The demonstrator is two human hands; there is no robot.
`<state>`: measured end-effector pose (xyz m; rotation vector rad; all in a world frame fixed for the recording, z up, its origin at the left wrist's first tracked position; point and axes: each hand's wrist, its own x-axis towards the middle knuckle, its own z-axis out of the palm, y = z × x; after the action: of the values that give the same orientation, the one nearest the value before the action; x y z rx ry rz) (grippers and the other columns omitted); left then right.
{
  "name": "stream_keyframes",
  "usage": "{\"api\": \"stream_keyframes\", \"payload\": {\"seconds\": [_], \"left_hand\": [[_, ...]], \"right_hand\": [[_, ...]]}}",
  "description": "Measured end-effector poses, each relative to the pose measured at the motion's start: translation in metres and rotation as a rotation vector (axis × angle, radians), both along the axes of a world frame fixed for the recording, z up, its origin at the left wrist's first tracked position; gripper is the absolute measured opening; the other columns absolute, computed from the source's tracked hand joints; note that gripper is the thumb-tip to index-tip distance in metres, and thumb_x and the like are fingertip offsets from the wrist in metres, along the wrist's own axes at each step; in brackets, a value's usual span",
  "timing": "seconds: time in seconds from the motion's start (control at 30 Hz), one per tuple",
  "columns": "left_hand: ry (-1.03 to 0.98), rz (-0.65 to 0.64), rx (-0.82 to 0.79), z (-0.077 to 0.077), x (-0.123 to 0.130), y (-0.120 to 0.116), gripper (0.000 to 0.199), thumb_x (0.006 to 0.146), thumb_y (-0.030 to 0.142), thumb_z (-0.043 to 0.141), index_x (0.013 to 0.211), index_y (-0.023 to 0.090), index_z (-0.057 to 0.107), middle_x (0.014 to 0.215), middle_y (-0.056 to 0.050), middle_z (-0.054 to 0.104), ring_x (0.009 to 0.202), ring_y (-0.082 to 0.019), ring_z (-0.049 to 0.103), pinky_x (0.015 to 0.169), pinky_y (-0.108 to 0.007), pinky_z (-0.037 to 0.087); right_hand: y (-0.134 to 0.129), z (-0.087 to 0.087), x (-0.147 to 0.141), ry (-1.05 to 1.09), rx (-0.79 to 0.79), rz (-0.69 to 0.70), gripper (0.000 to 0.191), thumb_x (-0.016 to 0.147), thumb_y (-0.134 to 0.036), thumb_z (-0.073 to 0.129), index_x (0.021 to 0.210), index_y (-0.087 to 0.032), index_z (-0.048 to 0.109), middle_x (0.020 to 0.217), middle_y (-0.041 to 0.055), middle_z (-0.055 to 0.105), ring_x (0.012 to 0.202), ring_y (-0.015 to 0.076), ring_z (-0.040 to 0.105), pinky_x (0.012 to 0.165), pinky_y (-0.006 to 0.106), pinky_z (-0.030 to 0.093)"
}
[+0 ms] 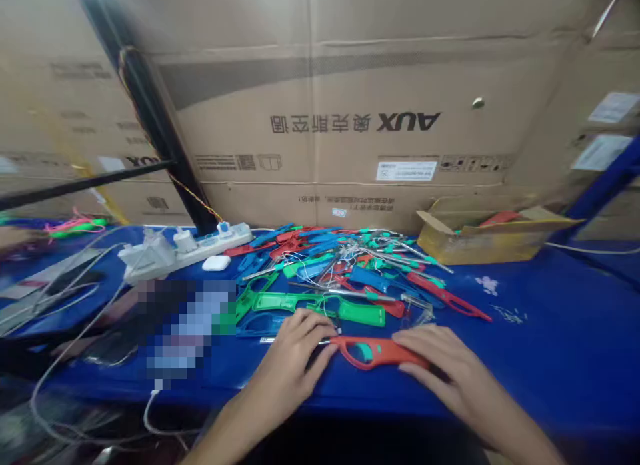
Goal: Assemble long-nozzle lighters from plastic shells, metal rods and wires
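Note:
A red lighter (380, 353) with a green trigger lies level near the front edge of the blue table. My left hand (303, 351) pinches its metal rod at the left end. The fingers of my right hand (440, 358) are closed round the handle's right end. Just behind my hands is a green casing half (360, 313), with a blue casing (260, 323) to its left. Further back lies a pile of red, blue and green casings, metal rods and thin white wires (350, 251).
An open yellow-brown box (485, 241) stands at the back right. A white power strip (200, 249), a white earbud case (217, 263), cables and a pixelated phone-like object (193, 328) are on the left. Cardboard (330, 71) rises behind the table (565, 331).

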<state>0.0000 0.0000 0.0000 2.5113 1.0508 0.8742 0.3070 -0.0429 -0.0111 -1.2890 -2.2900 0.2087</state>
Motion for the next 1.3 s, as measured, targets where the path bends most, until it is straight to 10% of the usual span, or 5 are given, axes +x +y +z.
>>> {"api": "stream_keyframes", "payload": {"seconds": [1.3], "left_hand": [[0.048,-0.021,0.099,0.0061,0.0035,0.0009,0.018,0.103,0.023,0.058,0.108,0.025,0.075,0.108,-0.004,0.07,0.099,-0.023,0.06,0.083,-0.04,0.05]], "right_hand": [[0.0044,0.0075,-0.0083,0.065,-0.014,0.005,0.015,0.104,-0.037,0.058,0.116,-0.03,0.064,0.114,0.0032,0.069,0.105,0.0223,0.063,0.092,0.04,0.05]]}}
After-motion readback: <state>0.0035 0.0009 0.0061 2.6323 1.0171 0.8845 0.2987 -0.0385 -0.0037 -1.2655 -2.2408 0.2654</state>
